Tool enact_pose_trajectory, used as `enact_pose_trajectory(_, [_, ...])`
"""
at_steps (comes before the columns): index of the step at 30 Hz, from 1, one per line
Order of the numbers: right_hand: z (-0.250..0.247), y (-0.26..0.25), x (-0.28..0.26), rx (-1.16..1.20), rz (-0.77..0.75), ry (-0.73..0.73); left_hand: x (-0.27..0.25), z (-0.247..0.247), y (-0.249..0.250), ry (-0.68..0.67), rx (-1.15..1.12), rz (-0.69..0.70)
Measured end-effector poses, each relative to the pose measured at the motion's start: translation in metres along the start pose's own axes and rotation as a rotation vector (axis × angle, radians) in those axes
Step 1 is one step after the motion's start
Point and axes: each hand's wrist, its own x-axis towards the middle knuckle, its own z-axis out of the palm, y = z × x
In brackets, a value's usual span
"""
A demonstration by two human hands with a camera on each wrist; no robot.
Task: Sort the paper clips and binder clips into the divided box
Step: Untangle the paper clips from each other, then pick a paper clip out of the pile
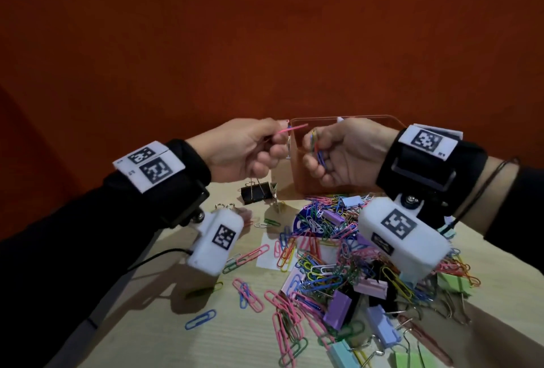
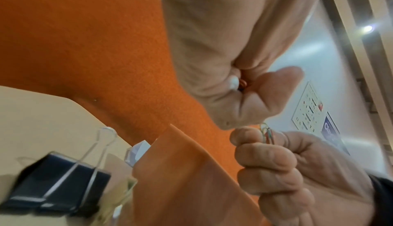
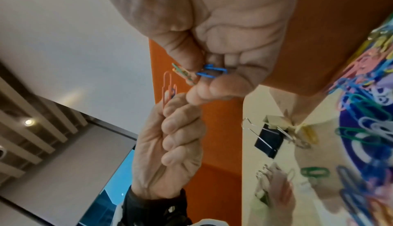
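Note:
My left hand [image 1: 275, 141] is raised in front of the clear divided box [image 1: 374, 121] and pinches a pink paper clip [image 1: 293, 128] between thumb and forefinger. Just to its right, knuckles almost touching, my right hand [image 1: 315, 155] grips a small bunch of coloured paper clips [image 1: 317, 148]. The right wrist view shows that bunch's blue clips [image 3: 212, 71] in the curled fingers and the pink paper clip [image 3: 166, 85] sticking up from my left hand [image 3: 176, 105]. Both hands hover above the table.
A black binder clip [image 1: 256, 192] lies under my left hand beside the box's near-left corner. A big heap of mixed paper clips and pastel binder clips [image 1: 338, 267] covers the table [image 1: 164, 338] in front of the box. An orange partition [image 1: 265, 43] rises behind.

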Motion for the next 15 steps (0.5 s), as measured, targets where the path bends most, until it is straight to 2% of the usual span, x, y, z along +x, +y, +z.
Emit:
enact_pose_trajectory(4, [-0.006, -0.016, 0.005, 0.086, -0.069, 0.146, 0.018, 0.002, 0.016, 0.06, -0.023, -0.005])
enact_pose_trajectory(10, [-0.015, -0.032, 0.016, 0.103, -0.116, 0.395, 0.054, 0.014, 0.024, 0.19, 0.128, -0.122])
enact_pose_trajectory(15, [-0.018, -0.027, 0.02, 0.022, -0.031, 0.424, 0.067, 0.021, 0.025, 0.186, 0.269, -0.153])
